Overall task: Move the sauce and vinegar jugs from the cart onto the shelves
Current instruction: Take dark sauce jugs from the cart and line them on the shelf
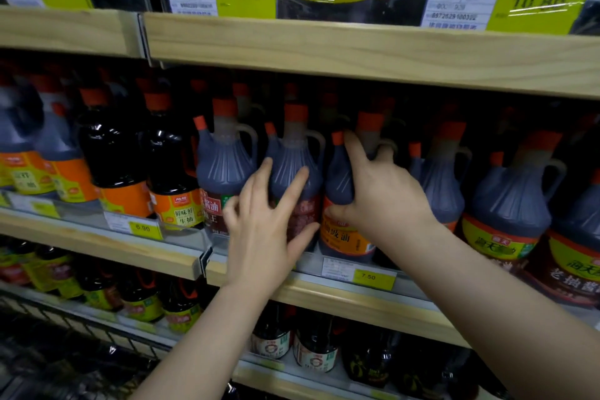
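On the middle shelf (pixel 357 299) stands a row of dark sauce jugs with orange caps and side handles. My right hand (pixel 380 191) grips one of them, an orange-labelled jug (pixel 341 237), with fingers wrapped over its shoulder and neck. My left hand (pixel 263 230) lies with spread, straight fingers against the front of the neighbouring red-labelled jug (pixel 292 159). A third jug of the same shape (pixel 224 162) stands just left of it.
Taller dark bottles with orange labels (pixel 172 178) fill the shelf's left part; bigger yellow-labelled jugs (pixel 506 214) stand at the right. Price tags (pixel 373 276) line the shelf edges. The upper shelf (pixel 357 49) hangs close above the caps. A wire cart (pixel 65 351) sits lower left.
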`<state>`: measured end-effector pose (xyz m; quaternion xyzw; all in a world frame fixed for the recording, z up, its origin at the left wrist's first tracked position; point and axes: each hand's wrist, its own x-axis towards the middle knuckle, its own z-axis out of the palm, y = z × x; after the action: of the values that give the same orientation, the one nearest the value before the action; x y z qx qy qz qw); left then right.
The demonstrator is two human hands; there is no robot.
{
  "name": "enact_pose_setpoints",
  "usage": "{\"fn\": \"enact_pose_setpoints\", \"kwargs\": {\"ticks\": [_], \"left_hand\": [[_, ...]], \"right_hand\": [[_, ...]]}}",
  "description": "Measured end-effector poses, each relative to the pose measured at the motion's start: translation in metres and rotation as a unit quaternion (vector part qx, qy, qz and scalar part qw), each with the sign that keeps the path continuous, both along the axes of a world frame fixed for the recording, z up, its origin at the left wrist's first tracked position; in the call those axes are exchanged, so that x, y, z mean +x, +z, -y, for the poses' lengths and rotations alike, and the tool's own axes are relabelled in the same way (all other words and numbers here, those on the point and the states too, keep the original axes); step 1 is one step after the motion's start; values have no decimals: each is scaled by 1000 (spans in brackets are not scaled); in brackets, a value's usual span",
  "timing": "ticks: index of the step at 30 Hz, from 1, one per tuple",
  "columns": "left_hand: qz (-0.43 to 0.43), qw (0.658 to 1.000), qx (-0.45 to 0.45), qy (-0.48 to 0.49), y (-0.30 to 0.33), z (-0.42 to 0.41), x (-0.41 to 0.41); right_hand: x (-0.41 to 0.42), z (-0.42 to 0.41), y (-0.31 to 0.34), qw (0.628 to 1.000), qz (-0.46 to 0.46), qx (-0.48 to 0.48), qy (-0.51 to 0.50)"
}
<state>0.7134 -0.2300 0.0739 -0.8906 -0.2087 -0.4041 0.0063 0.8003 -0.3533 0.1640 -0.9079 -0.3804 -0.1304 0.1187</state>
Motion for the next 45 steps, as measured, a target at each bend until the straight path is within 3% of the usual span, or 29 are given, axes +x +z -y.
{"fn": "enact_pose_setpoints", "kwargs": {"ticks": [4, 7, 10, 13, 29, 32, 36, 42, 45], "left_hand": [[109, 991, -75, 34, 9, -41, -33], [79, 986, -147, -23, 9, -61, -36], [66, 985, -153, -48, 2, -65, -33], [77, 983, -159, -57, 2, -73, -29], [93, 980, -162, -74, -11, -80, -24], [72, 984, -161, -39, -9, -79, -28], [48, 994, -93, 39, 3, -68, -39], [66, 995, -42, -62, 31, -42, -29], [27, 993, -20, -112, 27, -26, -10]], "right_hand": [[-18, 16, 8, 999, 40, 24, 0], [-34, 14, 9, 995, 78, 56, 17], [-44, -12, 1, 994, 48, 29, 93], [-38, -41, -3, 996, 30, 18, 84], [-24, -70, -22, 996, 27, 48, 65], [-26, -72, -24, 997, 10, 34, 64], [-34, -66, -13, 996, -29, 27, 75], [-27, -5, 0, 987, 55, 129, 76], [-15, 18, -16, 993, 72, 90, 29]]}}
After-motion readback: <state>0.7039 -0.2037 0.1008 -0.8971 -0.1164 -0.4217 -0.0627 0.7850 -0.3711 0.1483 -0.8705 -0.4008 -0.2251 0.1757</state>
